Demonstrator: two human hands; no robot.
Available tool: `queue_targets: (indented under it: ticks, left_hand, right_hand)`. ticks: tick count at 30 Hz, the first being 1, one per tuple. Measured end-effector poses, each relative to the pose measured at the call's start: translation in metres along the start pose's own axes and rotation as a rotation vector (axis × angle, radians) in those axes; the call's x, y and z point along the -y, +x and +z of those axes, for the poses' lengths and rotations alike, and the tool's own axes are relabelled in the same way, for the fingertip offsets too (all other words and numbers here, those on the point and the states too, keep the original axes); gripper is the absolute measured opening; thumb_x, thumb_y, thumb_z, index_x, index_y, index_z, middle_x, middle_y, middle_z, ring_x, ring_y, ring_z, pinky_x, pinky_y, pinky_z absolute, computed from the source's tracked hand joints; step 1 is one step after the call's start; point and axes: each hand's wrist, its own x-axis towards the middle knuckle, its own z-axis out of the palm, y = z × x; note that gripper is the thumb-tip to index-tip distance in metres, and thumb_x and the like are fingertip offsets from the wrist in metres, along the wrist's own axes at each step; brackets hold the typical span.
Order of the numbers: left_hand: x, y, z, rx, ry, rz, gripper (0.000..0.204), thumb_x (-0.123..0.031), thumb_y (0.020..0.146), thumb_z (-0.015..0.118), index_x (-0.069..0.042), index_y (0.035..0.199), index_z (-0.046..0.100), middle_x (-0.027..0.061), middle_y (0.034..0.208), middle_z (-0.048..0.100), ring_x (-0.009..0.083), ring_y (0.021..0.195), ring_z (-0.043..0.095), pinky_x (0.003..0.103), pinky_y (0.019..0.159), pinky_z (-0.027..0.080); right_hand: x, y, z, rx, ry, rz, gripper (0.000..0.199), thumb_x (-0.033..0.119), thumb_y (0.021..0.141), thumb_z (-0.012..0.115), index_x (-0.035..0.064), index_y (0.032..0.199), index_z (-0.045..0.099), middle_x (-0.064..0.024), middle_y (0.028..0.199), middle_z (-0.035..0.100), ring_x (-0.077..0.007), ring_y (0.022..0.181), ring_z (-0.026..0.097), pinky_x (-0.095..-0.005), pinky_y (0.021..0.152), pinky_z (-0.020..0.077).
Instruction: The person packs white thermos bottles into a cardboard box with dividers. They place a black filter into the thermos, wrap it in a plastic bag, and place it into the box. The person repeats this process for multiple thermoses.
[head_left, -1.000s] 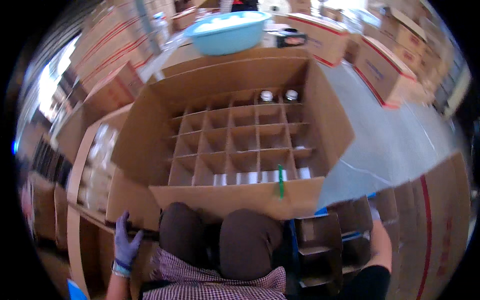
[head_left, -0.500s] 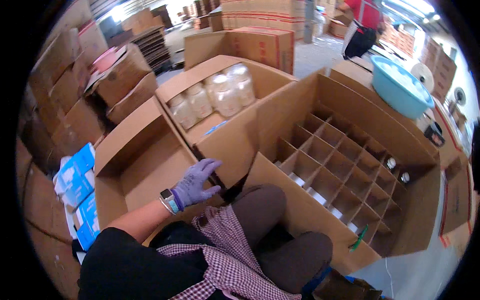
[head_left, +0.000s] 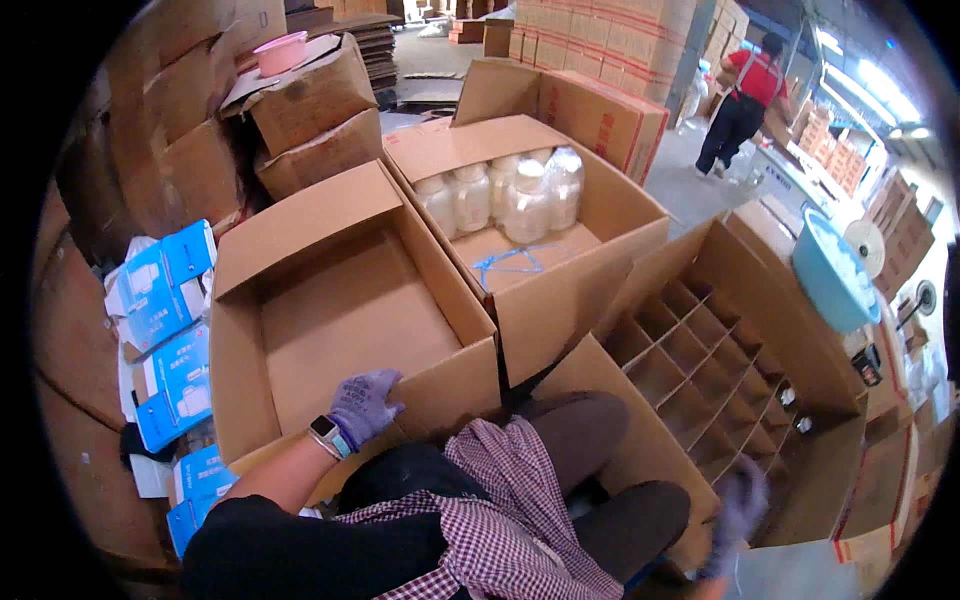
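My left hand (head_left: 364,408), in a grey-lilac glove with a watch at the wrist, is at the near edge of a bare-bottomed cardboard box (head_left: 335,335). Its fingers are slightly bent and apart from the thumb, with nothing seen between them. Motion smears my gloved right hand (head_left: 740,505), by the near edge of the cardboard box with dividers (head_left: 640,410). Whether it holds anything is unclear. Two small silvery-topped items (head_left: 788,397) show in that box's right-hand cells. Behind, another box holds several clear jars (head_left: 527,200) and blue strapping (head_left: 510,262).
Blue printed cartons (head_left: 178,380) lie at the left. A light-blue basin (head_left: 835,270) stands at the right beside a roll of tape (head_left: 864,247). A pink basin (head_left: 281,53) sits on stacked cardboard. A person in a red top (head_left: 745,100) is far off.
My left hand has drawn back toward me from the boxes' shared corner, its fingers less spread. My right hand has come into view at the lower right. The view has swung leftward.
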Motion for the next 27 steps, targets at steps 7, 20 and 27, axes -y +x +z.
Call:
queue_targets:
  ticks: [7, 20, 27]
  left_hand:
    - [0.013, -0.009, -0.084, -0.202, -0.023, 0.065, 0.040, -0.024, 0.077, 0.078, -0.006, 0.111, 0.066, 0.0188, 0.102, 0.071, 0.0398, 0.093, 0.068, 0.048, 0.081, 0.054]
    - [0.118, -0.047, -0.356, -0.836, -0.226, 0.105, 0.039, -0.023, 0.092, 0.071, 0.003, 0.121, 0.065, 0.0091, 0.109, 0.071, 0.0164, 0.100, 0.064, 0.031, 0.091, 0.050]
    - [0.062, -0.012, -0.581, -0.809, 0.822, 0.038, 0.044, -0.032, 0.093, 0.066, 0.000, 0.124, 0.065, 0.0148, 0.112, 0.069, 0.0258, 0.103, 0.064, 0.037, 0.091, 0.050]
  right_hand:
    - [0.261, 0.044, 0.202, 0.393, 0.049, -0.754, 0.080, 0.026, 0.071, 0.085, 0.0105, 0.142, 0.051, -0.0206, 0.146, 0.046, -0.0425, 0.136, 0.043, -0.0517, 0.114, 0.0347]
    - [0.244, 0.059, 0.275, 0.555, 0.893, -0.130, 0.114, 0.032, 0.074, 0.087, 0.0024, 0.158, 0.016, -0.0216, 0.157, 0.029, -0.0354, 0.144, 0.032, -0.0459, 0.120, 0.0273]
    - [0.363, 0.099, 0.238, -0.146, 0.690, -0.957, 0.148, 0.037, 0.049, 0.098, 0.0064, 0.160, 0.005, -0.0183, 0.163, 0.015, -0.0352, 0.151, 0.020, -0.0474, 0.124, 0.0222]
